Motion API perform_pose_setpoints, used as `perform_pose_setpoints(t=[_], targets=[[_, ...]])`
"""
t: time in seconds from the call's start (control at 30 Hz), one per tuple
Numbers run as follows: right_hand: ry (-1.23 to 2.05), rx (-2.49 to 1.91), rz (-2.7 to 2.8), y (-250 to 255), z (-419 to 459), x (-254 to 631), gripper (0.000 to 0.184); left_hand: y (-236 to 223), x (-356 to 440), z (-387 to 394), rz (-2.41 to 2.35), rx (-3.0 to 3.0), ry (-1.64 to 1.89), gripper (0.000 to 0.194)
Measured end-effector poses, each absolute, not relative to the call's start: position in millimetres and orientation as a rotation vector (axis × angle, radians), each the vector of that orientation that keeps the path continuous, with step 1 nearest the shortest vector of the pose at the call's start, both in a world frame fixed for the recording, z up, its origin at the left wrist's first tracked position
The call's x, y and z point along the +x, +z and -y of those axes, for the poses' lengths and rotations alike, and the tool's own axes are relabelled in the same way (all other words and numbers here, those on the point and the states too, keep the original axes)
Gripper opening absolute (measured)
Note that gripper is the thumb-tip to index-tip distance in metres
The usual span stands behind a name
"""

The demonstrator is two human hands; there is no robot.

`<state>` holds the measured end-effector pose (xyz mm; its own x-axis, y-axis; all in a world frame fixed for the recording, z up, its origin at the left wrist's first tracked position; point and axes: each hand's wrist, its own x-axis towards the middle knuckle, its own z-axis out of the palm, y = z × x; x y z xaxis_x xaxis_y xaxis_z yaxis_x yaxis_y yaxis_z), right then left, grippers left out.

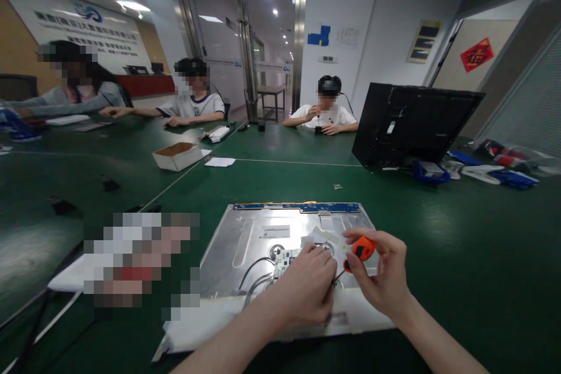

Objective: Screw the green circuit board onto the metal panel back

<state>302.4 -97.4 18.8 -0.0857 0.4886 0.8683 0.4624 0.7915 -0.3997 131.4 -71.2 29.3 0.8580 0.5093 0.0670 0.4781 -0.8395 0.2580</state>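
In front of me a silver metal display panel [249,245] lies flat, with a blue circuit strip [280,207] along its far edge. Over its middle, my left hand [309,280] is closed, fingers curled down beside a small circuit board [284,260] with dark cables [254,272]. What those fingers pinch, if anything, is hidden. My right hand [385,272] grips an orange and black screwdriver [363,249] by its handle, between thumb and fingers. Its thin shaft slants down left toward my left hand, and the tip is out of sight. A white strip [205,321] covers the panel's near edge.
A black monitor casing [412,125] stands at the right, with blue and white items [495,174] beside it. An open cardboard box [177,156] and white paper [220,162] lie beyond the panel. Three people sit across the green table [473,280]. Cables run at the left.
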Motion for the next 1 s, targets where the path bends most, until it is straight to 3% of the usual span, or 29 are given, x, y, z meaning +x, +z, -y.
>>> perform_pose_setpoints(t=[0.2, 0.43, 0.6, 0.87, 1.0], targets=[[-0.106, -0.809, 1.842, 32, 101, 302, 0.043, 26, 132, 71, -0.761, 2.861, 0.237, 0.012], [-0.053, -0.768, 1.749, 23, 97, 305, 0.049, 26, 132, 71, -0.763, 2.833, 0.226, 0.017], [-0.153, -0.797, 1.805, 30, 100, 302, 0.042, 24, 132, 71, -0.760, 2.840, 0.245, 0.019], [-0.031, -0.744, 1.777, 23, 99, 305, 0.047, 24, 132, 69, -0.754, 2.844, 0.211, 0.012], [-0.019, -0.763, 1.664, 14, 96, 305, 0.054, 25, 132, 69, -0.758, 2.829, 0.207, 0.019]])
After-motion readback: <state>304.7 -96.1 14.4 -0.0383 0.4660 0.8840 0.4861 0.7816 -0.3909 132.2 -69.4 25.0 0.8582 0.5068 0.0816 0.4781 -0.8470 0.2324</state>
